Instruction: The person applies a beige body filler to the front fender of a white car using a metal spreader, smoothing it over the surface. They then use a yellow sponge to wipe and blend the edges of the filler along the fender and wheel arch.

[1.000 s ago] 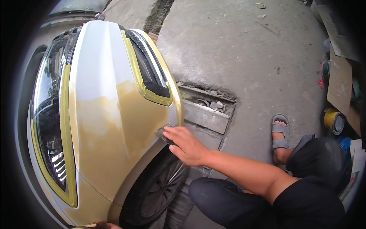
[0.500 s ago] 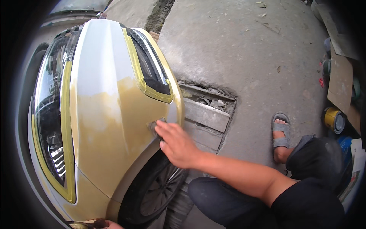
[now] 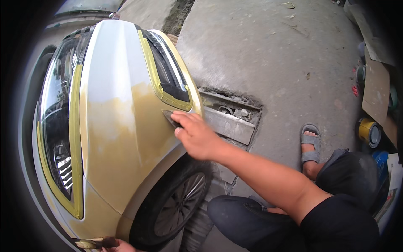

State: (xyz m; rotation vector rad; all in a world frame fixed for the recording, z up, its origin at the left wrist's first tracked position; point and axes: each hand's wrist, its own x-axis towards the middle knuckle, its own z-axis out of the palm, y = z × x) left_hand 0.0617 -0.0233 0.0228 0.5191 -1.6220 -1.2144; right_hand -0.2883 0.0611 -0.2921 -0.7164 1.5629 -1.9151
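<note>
The car's rear corner (image 3: 121, 143) is before me, its white panel largely coated in yellow-tan filler. My right hand (image 3: 195, 133) presses a dark grey sheet of sandpaper (image 3: 168, 117) against the panel, below the side window's taped corner. One pointed corner of the sheet sticks out past my fingertips. At the lower edge my left hand (image 3: 119, 247) is partly cut off. Its fingers close on a brown piece with a pale yellow lump (image 3: 94, 242), whose kind I cannot make out.
Yellow masking tape (image 3: 74, 147) edges the rear glass and the side window (image 3: 168, 71). Below the panel is the wheel (image 3: 180, 206). A floor channel with slabs (image 3: 228, 124) lies beside the car. At the right stand a yellow tin (image 3: 369, 132) and cardboard (image 3: 375, 86).
My right hand has slid up the panel, away from the wheel arch toward the side window, carrying the sandpaper. My left hand and its brown piece show slightly more at the lower edge.
</note>
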